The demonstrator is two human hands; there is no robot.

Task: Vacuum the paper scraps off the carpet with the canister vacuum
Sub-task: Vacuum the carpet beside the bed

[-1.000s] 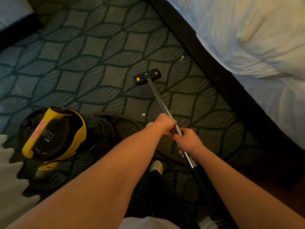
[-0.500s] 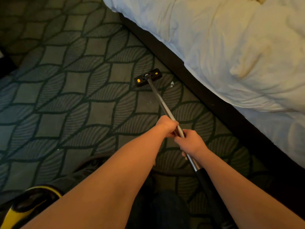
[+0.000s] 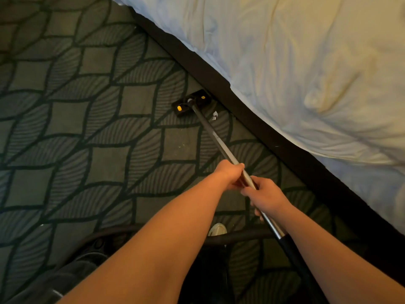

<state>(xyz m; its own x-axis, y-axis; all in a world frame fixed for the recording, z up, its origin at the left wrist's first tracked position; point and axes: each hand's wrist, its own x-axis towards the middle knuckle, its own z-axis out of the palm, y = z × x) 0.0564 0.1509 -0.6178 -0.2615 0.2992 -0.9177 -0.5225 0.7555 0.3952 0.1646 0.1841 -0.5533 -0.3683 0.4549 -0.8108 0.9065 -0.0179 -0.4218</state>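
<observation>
Both hands, left hand (image 3: 229, 173) and right hand (image 3: 266, 197), grip the silver metal vacuum wand (image 3: 221, 142). Its black floor nozzle (image 3: 192, 103) sits beside the dark bed base (image 3: 252, 119). A white paper scrap (image 3: 215, 115) lies between them on the leaf-patterned grey carpet (image 3: 87, 128).

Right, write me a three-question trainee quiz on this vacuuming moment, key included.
1. True or false: the white paper scrap lies on the carpet between the wand and the dark bed base.
2. The left hand and the right hand both grip the wand. Which is nearer the floor head? A) left B) right C) they are level
3. Fill in: the two round marks on top of the floor head are ____ in colour.

Key: 1 true; 2 A; 3 yellow.
</observation>
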